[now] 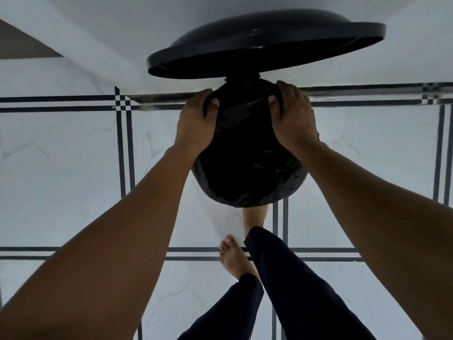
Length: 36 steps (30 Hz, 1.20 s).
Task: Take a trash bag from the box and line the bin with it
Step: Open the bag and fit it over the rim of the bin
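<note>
A round black bin stands on the floor below me, its mouth covered by a glossy black trash bag (247,155) that sags into it. The bag's edge wraps over the rim (245,203) at the near side. My left hand (196,121) grips the bag at the rim's far left, thumb inside. On the far right, my right hand (294,116) holds the bag the same way. The bin's black lid (264,45) stands raised behind the hands. The trash bag box is not in view.
White marble-look floor tiles with dark double stripes (125,148) lie all around. A white wall (98,33) rises right behind the bin. My bare left foot (235,258) is near the bin; my other foot (253,217) reaches under its front edge.
</note>
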Tool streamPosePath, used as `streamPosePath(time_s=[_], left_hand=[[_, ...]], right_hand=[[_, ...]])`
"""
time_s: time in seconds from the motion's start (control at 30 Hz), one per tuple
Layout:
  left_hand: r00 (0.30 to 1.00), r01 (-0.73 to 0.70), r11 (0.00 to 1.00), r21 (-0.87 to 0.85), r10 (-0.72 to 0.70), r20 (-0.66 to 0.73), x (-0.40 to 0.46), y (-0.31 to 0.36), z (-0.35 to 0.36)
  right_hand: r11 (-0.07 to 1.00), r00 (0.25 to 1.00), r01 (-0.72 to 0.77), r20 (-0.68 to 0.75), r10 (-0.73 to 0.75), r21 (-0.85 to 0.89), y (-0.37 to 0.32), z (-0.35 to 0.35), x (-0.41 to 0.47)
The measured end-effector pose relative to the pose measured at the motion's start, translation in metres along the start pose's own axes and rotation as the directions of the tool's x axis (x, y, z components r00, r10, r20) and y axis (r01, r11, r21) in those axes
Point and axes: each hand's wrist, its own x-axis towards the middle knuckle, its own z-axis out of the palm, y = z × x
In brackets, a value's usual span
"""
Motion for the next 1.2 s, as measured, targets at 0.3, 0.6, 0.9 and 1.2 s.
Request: streamPosePath(time_s=[0.3, 0.6, 0.9, 1.2], left_hand=[[0.981, 0.187, 0.979, -0.085, -0.191, -0.033, 0.016, -0.002, 0.003], [0.992, -0.001, 0.952, 0.307, 0.039, -0.118, -0.074, 0.026, 0.0], [0.969, -0.206, 0.937, 0.281, 0.236, -0.076, -0.149, 0.105, -0.071], [0.868, -0.355, 0.869, 0.344, 0.443, -0.223, -0.13, 0.179, -0.127]], right_hand=[[0.996, 0.992, -0.059, 0.11, 0.066, -0.061, -0.003, -0.007, 0.022], [0.981, 0.993, 0.104, 0.078, -0.092, -0.165, -0.037, -0.036, -0.05], [0.978, 0.977, 0.206, 0.066, -0.204, -0.035, -0.111, -0.138, -0.109], [0.945, 0.91, 0.286, -0.263, -0.32, -0.159, -0.151, -0.207, -0.076]])
